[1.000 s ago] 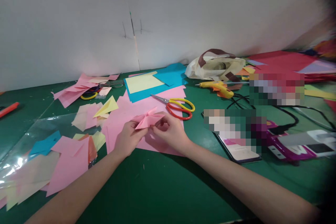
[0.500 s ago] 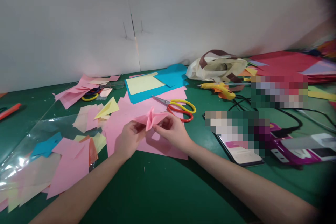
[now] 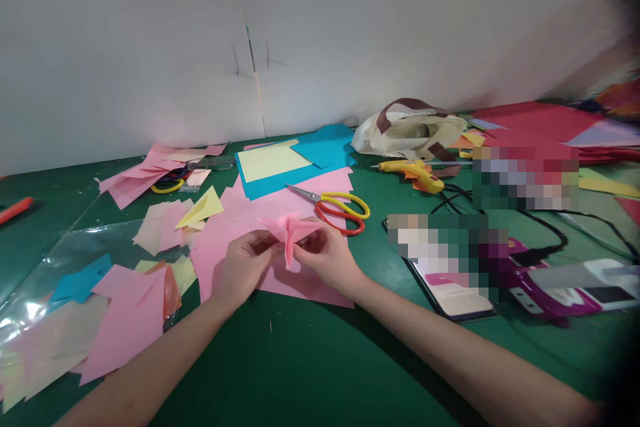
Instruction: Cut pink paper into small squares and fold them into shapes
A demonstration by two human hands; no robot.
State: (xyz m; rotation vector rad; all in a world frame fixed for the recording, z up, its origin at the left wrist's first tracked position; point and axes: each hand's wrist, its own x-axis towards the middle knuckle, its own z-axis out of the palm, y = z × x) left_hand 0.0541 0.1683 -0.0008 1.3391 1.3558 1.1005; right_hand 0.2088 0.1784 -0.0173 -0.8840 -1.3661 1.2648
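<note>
Between my two hands is a folded pink paper (image 3: 289, 233), its flaps spread out to both sides and a narrow ridge standing up in the middle. My left hand (image 3: 245, 263) pinches its left side, and my right hand (image 3: 327, 253) grips its right side between thumb and fingers. Both hands are over pink paper sheets (image 3: 220, 233) lying on the green table (image 3: 310, 367). Just beyond my right hand lie scissors (image 3: 330, 203) with one yellow and one red handle. The fingertips are partly hidden behind the folded paper.
Blue and pale yellow sheets (image 3: 275, 161) lie at the back. At left are a clear plastic bag (image 3: 105, 240) and paper scraps (image 3: 125, 320). To the right sit a phone (image 3: 460, 293), a yellow glue gun (image 3: 413, 173), a cloth bag (image 3: 370, 137), cables and a purple power strip (image 3: 545, 293).
The folded pink paper has been turned in my hands, so its middle ridge now points towards me and its flaps spread wider. Both hands keep hold of it in nearly the same place.
</note>
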